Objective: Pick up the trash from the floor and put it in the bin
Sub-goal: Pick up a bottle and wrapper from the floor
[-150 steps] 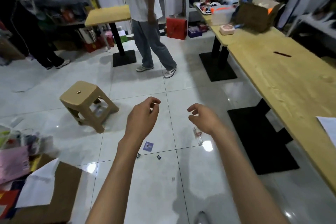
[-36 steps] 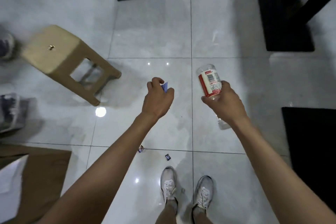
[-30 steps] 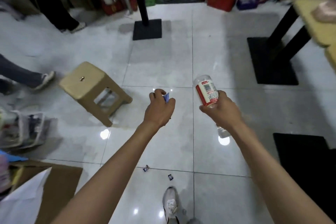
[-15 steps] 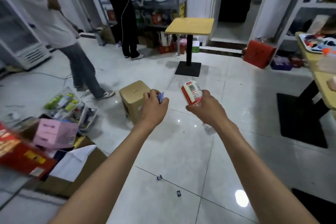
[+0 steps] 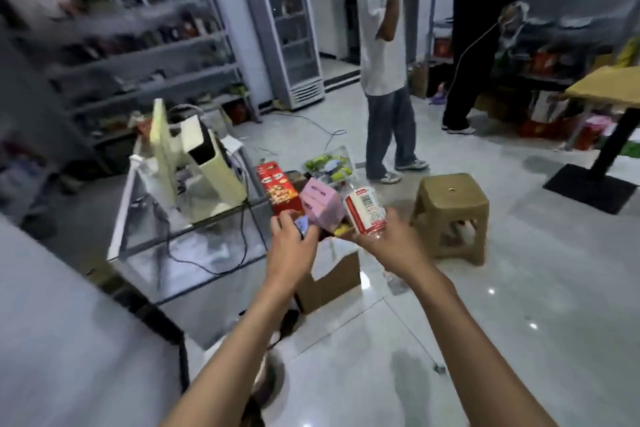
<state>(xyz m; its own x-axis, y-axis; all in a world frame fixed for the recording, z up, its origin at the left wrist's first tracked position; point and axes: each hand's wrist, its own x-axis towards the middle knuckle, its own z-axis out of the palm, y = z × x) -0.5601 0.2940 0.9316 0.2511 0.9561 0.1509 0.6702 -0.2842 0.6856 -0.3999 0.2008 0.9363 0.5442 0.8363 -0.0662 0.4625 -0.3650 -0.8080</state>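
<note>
Your right hand grips a clear plastic bottle with a red-and-white label. Your left hand pinches a small blue wrapper, possibly foil, blurred. Both are held above the open cardboard box on the floor.

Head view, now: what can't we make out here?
- Bin: none identifiable, head view.
- Blue wrapper: mostly hidden by left hand fingers.
- Bottle: lower part hidden behind right hand.
- Shelf goods: motion-blurred.
- Cardboard box contents: blocked by both hands.

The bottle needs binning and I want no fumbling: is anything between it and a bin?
No bin is recognisable here. The right hand holds the bottle above a cardboard box, boxes crowding behind.
</note>
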